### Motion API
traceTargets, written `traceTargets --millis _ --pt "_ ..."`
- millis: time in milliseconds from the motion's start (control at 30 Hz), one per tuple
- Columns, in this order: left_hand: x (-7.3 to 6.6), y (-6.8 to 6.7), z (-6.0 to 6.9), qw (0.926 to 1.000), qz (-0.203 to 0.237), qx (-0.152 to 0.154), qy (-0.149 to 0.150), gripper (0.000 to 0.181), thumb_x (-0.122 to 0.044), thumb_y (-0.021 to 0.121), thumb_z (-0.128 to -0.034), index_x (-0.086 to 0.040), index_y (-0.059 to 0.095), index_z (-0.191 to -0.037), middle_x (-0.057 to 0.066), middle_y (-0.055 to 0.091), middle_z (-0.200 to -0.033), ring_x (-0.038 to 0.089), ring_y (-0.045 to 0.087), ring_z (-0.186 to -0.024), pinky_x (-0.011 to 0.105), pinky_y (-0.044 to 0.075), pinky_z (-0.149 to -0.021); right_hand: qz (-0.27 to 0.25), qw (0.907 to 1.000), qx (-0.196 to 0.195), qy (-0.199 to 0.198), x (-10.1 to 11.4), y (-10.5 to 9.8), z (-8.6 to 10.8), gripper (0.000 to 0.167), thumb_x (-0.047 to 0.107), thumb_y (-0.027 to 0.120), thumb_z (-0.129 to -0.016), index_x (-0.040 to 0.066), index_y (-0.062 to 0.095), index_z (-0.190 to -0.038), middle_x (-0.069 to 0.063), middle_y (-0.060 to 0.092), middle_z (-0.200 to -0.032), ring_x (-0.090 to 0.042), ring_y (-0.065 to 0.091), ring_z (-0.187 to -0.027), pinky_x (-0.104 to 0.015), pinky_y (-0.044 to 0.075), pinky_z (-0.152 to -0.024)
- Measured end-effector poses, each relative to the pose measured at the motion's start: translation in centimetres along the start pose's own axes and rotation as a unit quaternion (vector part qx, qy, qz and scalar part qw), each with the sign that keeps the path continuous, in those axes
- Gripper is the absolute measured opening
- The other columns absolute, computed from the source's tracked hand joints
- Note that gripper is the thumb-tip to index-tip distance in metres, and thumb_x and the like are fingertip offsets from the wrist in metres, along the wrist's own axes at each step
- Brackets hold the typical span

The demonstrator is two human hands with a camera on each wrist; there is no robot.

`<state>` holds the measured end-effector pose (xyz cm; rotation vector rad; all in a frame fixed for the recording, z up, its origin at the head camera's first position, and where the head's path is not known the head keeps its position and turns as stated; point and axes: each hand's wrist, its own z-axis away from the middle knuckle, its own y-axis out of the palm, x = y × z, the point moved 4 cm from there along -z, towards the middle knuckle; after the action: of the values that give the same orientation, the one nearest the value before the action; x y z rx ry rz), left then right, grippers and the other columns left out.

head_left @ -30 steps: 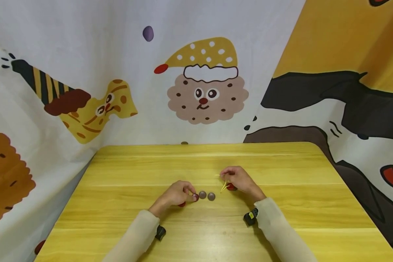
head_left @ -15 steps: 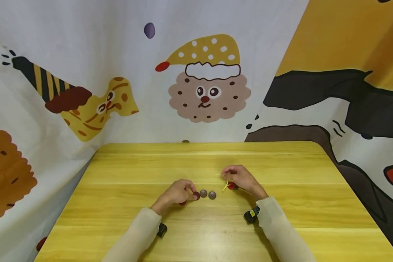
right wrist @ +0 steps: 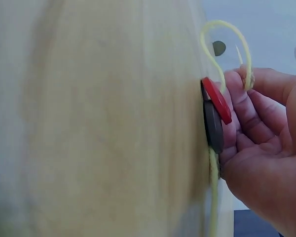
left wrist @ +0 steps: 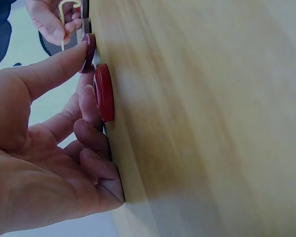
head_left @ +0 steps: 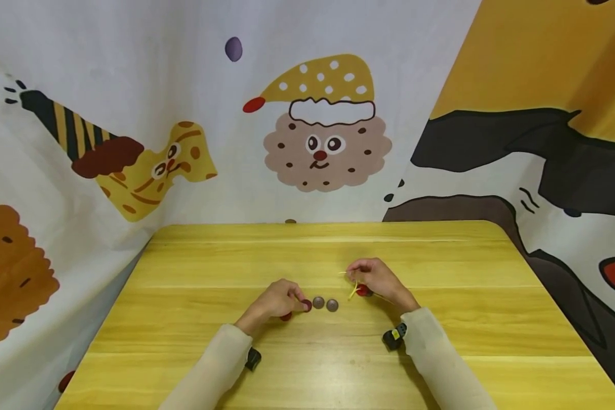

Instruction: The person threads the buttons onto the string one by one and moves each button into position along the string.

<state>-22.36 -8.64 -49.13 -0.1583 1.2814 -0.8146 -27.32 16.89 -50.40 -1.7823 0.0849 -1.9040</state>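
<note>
My left hand (head_left: 278, 299) pinches a dark red button (left wrist: 90, 53) between thumb and fingertip, at the table surface. Under its curled fingers a second red button (left wrist: 104, 93) lies near the tabletop. Two brown buttons (head_left: 332, 306) sit just to the right of that hand. My right hand (head_left: 376, 278) pinches a yellow string (right wrist: 247, 54) near one end, and the string bends in a loop above the fingers. Below this hand, a red button (right wrist: 217, 100) leans against a dark brown button (right wrist: 213, 126). Yellow string runs by both; whether it passes through them is hidden.
Everything lies on a wood-grain table (head_left: 307, 364). A curtain with cartoon prints (head_left: 184, 68) hangs behind its far edge. Each wrist wears a small black camera, such as the one on the right (head_left: 392, 338).
The head view has shifted slightly. Both hands keep their holds and have hardly moved; the string by the right hand hangs a little differently.
</note>
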Motion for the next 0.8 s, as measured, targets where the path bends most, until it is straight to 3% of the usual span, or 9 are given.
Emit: traceTargets --millis 333,800 --pt "0.31 -0.34 0.05 0.9995 0.028 -0.013 -0.001 0.008 -0.012 0.073 -0.0878 -0.006 0.071 -0.083 0.003 0.064 -0.08 0.016 0.051 -0.07 0.027 0.041 -0.057 0.003 0.9999 0.007 -0.01 0.5 0.22 0.24 0.016 0.007 0.059 -0.098 0.0 0.071 -0.104 -0.014 0.07 -0.093 -0.018 0.055 -0.068 -0.029 0.046 -0.054" --pt "0.67 -0.77 0.08 0.9979 0.063 -0.013 -0.005 0.011 -0.019 0.071 -0.0912 -0.008 0.072 -0.09 0.004 0.065 -0.093 0.02 0.056 -0.084 0.031 0.045 -0.07 0.018 0.9998 -0.001 0.002 0.66 0.01 0.04 0.014 0.01 0.061 -0.097 0.002 0.072 -0.102 -0.011 0.07 -0.092 -0.019 0.058 -0.071 -0.031 0.049 -0.058"
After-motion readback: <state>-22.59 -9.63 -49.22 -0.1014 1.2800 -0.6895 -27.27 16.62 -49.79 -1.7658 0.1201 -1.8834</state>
